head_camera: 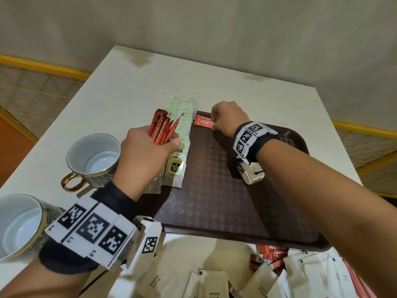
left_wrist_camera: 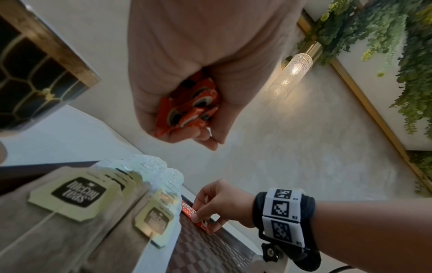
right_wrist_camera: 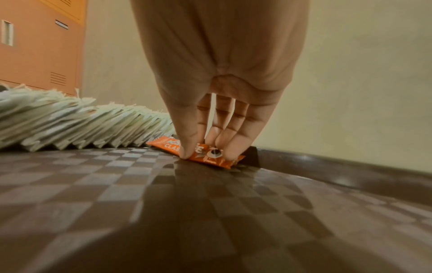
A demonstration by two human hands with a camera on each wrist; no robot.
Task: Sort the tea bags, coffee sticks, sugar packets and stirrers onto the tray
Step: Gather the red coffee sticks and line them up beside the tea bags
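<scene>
The right hand (head_camera: 227, 117) is pinching 1 glossy red coffee stick (head_camera: 204, 122) lying flat on the chequered brown tray (head_camera: 214, 190); the left hand (head_camera: 146, 153) is gripping a crinkled bundle of coffee sticks (head_camera: 162, 130).

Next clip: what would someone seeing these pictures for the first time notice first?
Probably the red against the dark tray: the left hand grips a bundle of red coffee sticks over the tray's left edge, while the right hand pinches a single coffee stick flat at the tray's far rim. Next, the long rows of pale green tea bags along the tray's left side, and the loose white sugar packets on the table nearest the camera.
</scene>
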